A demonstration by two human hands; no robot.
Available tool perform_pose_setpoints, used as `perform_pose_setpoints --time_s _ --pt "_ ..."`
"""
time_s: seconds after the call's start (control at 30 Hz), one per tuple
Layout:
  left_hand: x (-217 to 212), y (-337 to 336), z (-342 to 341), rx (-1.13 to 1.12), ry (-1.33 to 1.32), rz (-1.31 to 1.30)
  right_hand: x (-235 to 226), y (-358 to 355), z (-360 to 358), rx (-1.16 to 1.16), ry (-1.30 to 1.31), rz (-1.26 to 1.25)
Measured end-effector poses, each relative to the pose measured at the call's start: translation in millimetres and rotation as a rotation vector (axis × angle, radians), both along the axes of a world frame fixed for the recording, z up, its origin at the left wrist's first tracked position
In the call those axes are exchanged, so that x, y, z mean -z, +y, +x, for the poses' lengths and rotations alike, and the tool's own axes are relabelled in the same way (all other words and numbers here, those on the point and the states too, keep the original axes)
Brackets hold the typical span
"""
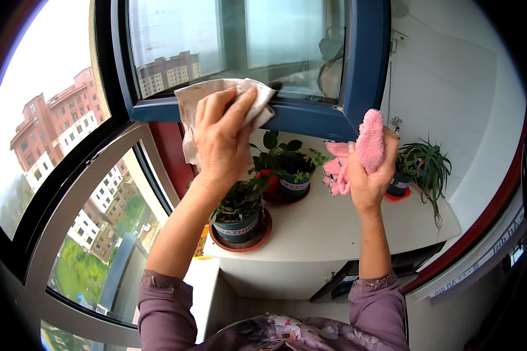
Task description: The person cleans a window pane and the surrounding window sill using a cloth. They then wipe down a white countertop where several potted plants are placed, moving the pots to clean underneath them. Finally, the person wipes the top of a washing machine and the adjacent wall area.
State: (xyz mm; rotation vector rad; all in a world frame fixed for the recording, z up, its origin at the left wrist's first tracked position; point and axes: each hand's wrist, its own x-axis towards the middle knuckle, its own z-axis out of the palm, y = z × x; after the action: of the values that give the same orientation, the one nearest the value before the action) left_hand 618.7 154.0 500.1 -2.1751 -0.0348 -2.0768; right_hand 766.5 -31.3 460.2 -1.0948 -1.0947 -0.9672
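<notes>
Presently listed: left hand point(221, 136), fingers spread flat, pressing a crumpled off-white cloth point(216, 99) against the lower rail of a blue-framed window sash point(310, 120). Right hand point(366, 175), raised apart from the left, fist clamped round a fluffy pink towel point(363, 149) (one end sticks up above the knuckles, the rest hangs to the left). Below both: a white cabinet top point(345, 225) bearing four potted plants, namely a dark green pot on a brown saucer point(238, 225), two smaller pots point(284, 181) behind it, and a spiky-leaved plant point(424, 167) at the right.
</notes>
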Motion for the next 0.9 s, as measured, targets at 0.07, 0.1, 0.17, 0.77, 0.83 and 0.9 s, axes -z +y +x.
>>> perform_pose_setpoints --time_s 0.07,0.1,0.17,0.77,0.83,0.9 --pt "-1 -28 17 0.074 0.058 0.118 5 4 0 0.027 0.0 0.008" --pt "-5 -42 27 0.124 0.071 0.196 3 8 -2 0.029 -0.009 0.015" --pt "-10 -60 43 0.216 0.048 0.266 3 11 0 0.02 -0.011 0.033" --pt "-68 188 -131 0.556 -0.769 -0.832 15 12 22 -0.154 0.186 0.019" --pt "-94 186 -137 0.569 -0.825 -0.718 16 10 25 -0.053 0.12 0.01" --pt "-110 197 -135 0.45 -0.666 -0.55 12 8 24 -0.017 0.113 0.011"
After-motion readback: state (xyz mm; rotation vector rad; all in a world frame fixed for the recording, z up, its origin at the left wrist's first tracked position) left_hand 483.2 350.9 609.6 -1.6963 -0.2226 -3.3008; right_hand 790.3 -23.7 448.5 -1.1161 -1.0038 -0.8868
